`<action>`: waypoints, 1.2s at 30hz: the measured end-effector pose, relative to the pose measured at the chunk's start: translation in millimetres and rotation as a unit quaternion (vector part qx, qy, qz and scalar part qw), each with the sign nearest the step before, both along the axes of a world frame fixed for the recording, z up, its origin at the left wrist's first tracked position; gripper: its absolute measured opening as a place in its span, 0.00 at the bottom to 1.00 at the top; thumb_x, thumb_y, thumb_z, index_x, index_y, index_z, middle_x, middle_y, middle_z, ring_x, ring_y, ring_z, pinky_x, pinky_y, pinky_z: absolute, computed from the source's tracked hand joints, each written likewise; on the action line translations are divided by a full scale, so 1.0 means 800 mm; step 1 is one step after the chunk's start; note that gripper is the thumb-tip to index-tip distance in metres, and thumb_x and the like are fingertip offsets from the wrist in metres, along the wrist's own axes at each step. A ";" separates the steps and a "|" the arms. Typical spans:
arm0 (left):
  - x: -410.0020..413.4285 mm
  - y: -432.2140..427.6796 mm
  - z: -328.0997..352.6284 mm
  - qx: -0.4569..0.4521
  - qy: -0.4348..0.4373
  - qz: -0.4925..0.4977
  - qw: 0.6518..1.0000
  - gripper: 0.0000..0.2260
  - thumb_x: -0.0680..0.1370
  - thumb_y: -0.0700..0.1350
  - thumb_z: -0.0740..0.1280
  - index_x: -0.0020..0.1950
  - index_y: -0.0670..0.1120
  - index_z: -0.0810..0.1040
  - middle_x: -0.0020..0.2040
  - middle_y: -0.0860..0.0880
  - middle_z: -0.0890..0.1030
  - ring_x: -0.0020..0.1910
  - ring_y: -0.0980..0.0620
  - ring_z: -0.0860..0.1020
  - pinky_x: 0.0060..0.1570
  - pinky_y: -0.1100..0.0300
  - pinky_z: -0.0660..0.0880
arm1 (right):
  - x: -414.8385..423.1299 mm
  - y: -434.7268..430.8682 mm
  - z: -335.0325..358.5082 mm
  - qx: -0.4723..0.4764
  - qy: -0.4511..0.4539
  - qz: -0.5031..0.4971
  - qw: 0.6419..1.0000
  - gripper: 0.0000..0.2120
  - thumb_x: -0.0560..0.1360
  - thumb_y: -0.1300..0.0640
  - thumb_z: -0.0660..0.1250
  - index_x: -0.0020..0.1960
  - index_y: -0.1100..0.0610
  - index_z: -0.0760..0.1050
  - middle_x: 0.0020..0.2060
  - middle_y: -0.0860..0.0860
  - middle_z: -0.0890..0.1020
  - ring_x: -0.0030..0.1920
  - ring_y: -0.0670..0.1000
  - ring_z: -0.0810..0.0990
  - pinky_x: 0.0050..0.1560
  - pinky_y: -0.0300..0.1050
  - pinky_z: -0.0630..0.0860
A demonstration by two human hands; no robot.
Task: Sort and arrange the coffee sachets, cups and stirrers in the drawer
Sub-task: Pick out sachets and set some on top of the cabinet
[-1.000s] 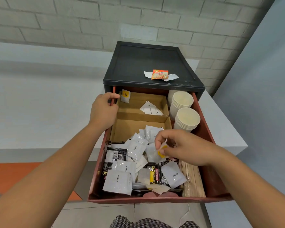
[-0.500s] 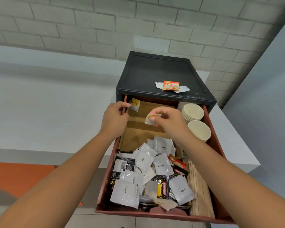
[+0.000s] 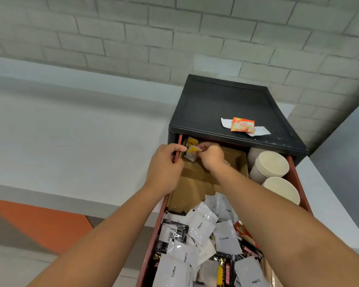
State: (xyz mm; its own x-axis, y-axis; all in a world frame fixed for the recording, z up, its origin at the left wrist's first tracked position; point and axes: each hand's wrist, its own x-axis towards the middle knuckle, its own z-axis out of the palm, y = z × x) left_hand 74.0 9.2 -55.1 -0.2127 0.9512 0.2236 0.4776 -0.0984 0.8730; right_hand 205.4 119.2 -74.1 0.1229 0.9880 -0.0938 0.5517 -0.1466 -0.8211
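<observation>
Head view: the right hand is pinching a tilted yellow-marked sachet at the drawer's far-left corner, beside one alike; the left hand is gripping the drawer's rim; two cup stacks are sitting right.

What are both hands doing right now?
Left hand: closed on the drawer's side wall.
Right hand: closed, holding a yellow-marked sachet.

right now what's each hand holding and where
Right hand pinches a yellow-marked sachet by its right edge. Left hand grips the drawer's left wall.
</observation>
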 end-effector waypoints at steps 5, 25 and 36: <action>-0.001 0.001 -0.001 -0.002 0.001 -0.001 1.000 0.14 0.80 0.42 0.66 0.53 0.64 0.73 0.55 0.60 0.72 0.46 0.65 0.73 0.37 0.77 0.67 | -0.011 0.029 -0.005 -0.025 -0.063 -0.006 0.998 0.08 0.77 0.59 0.69 0.40 0.49 0.75 0.51 0.53 0.80 0.49 0.52 0.78 0.40 0.37 0.71; -0.002 -0.001 0.000 -0.001 -0.015 -0.015 1.000 0.15 0.80 0.40 0.65 0.53 0.62 0.75 0.56 0.59 0.72 0.48 0.65 0.73 0.39 0.80 0.69 | 0.002 0.028 -0.014 -0.006 -0.194 0.096 0.976 0.10 0.72 0.56 0.74 0.40 0.47 0.74 0.49 0.50 0.81 0.50 0.52 0.78 0.49 0.42 0.76; -0.003 -0.001 0.001 -0.006 -0.014 -0.014 1.000 0.15 0.80 0.41 0.65 0.52 0.64 0.74 0.57 0.58 0.72 0.47 0.65 0.73 0.39 0.76 0.67 | -0.004 0.029 -0.006 -0.015 -0.285 0.141 0.948 0.15 0.76 0.55 0.70 0.63 0.50 0.76 0.58 0.52 0.78 0.57 0.54 0.77 0.56 0.45 0.77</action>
